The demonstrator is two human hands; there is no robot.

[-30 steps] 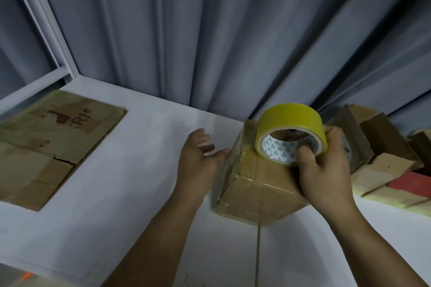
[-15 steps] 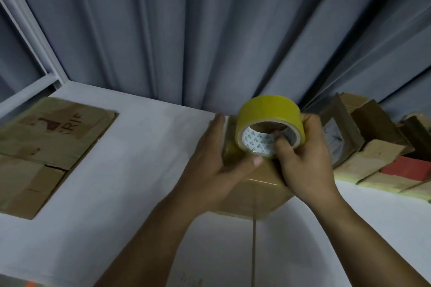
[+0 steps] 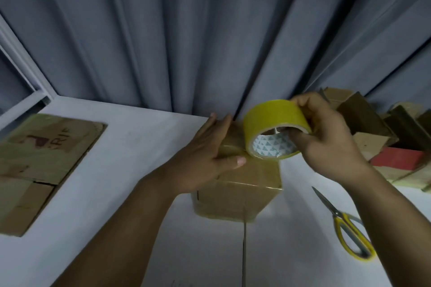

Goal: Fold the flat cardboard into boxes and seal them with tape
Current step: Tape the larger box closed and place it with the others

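White table point(image 3: 140, 147), grey curtain point(image 3: 210, 30) behind: box point(image 3: 245, 184) sits under the left hand point(image 3: 205, 156), fingers flat, pressing its top. Right hand point(image 3: 326, 142) grips tape roll point(image 3: 275, 116) just beside that thumb, at the box top. Advice: pin the tape end, pull straight along the seam, taut.

White table point(image 3: 140, 193), flat cardboard point(image 3: 39, 165) left, box point(image 3: 240, 196) centre, scissors point(image 3: 345, 223) and piled boxes point(image 3: 377, 142) right
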